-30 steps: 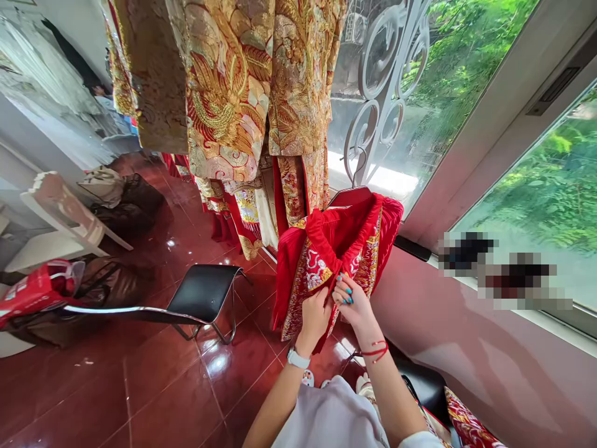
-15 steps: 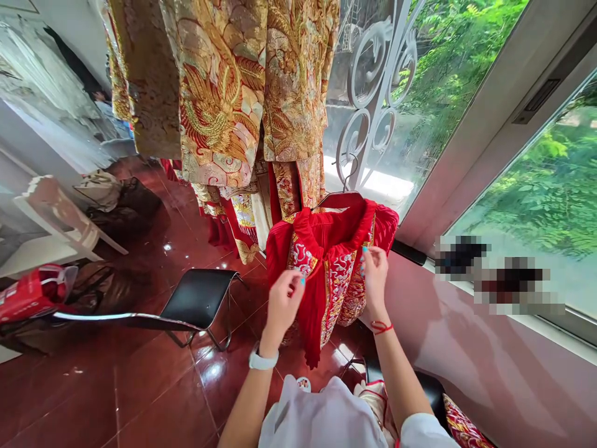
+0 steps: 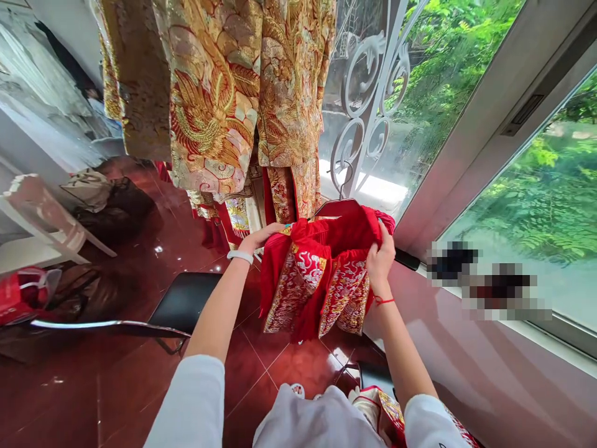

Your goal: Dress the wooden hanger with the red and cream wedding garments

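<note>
A red skirt [image 3: 310, 302] with a gathered waistband and gold and silver embroidered panels hangs in front of me. A dark hanger [image 3: 339, 206] with a metal hook stands at the back of its waist. My left hand [image 3: 267, 236], with a white band on the wrist, is closed at the waistband's left end, its fingertips partly behind the cloth. At the right end, my right hand [image 3: 381, 254] grips the waistband, with a red string on that wrist. Between my two hands the waist opening is spread wide.
Gold embroidered garments [image 3: 214, 106] hang just beyond the skirt. A black chair [image 3: 184, 302] stands at the left, near a white chair [image 3: 41, 218]. Windows [image 3: 527, 205] run along the right. More embroidered cloth [image 3: 389, 410] lies on a seat at lower right.
My hands have moved apart, from in front of the skirt to both ends of its waistband. The front panels have spread, and the skirt's lower edge sits higher.
</note>
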Motion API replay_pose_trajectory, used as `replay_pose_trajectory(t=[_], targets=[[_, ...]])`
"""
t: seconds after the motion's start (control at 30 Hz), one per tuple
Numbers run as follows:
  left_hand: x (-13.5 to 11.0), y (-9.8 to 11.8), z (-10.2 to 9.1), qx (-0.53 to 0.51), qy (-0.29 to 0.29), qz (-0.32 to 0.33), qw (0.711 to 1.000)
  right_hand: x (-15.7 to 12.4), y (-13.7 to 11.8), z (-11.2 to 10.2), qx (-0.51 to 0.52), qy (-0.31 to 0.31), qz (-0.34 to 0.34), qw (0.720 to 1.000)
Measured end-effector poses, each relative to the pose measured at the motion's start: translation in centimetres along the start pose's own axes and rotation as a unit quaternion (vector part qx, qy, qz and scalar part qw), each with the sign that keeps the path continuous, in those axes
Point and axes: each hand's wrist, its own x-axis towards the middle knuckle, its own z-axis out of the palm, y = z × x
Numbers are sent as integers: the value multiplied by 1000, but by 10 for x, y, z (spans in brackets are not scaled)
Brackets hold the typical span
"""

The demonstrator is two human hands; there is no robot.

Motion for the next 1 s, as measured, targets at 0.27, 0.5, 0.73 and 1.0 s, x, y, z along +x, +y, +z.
replay_pose_trajectory(t=[0.27,0.5,0.73,1.0], targets=[[-20,42,-26,150,207,147,956,93,-8,-44,-179,33,-91,979],[-91,24,30,371,252,125,885,131,28,-35,-112,-200,-109,967],[-116,15,46,396,252,96,878,113,47,-34,-64,-283,-84,953],[-127,21,53,393,268,68,877,101,49,-60,69,-329,11,942]])
